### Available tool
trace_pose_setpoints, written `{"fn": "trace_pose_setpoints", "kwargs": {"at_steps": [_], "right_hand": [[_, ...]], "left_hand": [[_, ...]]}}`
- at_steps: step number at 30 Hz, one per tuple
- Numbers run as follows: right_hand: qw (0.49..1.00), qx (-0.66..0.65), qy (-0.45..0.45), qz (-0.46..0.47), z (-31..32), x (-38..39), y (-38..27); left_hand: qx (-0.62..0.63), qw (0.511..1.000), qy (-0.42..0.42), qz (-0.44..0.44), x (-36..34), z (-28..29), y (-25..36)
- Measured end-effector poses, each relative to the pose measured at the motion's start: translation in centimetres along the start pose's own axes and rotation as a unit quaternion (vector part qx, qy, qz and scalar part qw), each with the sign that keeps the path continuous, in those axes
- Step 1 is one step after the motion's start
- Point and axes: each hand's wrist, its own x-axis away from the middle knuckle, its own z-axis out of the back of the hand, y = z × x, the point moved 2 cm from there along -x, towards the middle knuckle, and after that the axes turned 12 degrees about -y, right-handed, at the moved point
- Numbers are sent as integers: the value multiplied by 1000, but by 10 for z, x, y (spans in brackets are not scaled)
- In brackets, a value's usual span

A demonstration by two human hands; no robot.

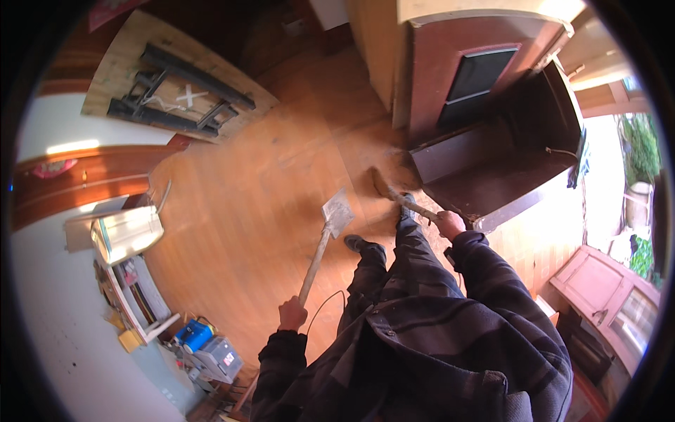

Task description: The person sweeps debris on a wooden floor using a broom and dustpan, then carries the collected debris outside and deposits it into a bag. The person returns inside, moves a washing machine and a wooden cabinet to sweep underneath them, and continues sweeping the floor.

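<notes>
My left hand (292,314) is closed round the wooden handle of a shovel (337,213), whose flat, whitish, squarish blade is low over the floor ahead of my feet. In my right hand (450,225) is the stick handle of a broom (415,205). The broom's dark head (380,183) is low at the floor, near the corner of a dark open cabinet. My shoes show between the two tools, one of them partly behind the broom handle.
The large dark brown cabinet (506,169) stands open at the right. A wooden board with a black frame (179,91) leans at the far left. Nearer left are a pale box (126,234), a blue object (195,335) and a grey case (219,359). Wooden flooring (239,204) lies ahead.
</notes>
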Motion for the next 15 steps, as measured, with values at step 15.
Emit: {"fn": "trace_pose_setpoints", "kwargs": {"at_steps": [15], "right_hand": [[995, 25, 40, -85, -14, 83, 58]], "left_hand": [[-530, 837, 120, -60, -140, 254, 268]]}}
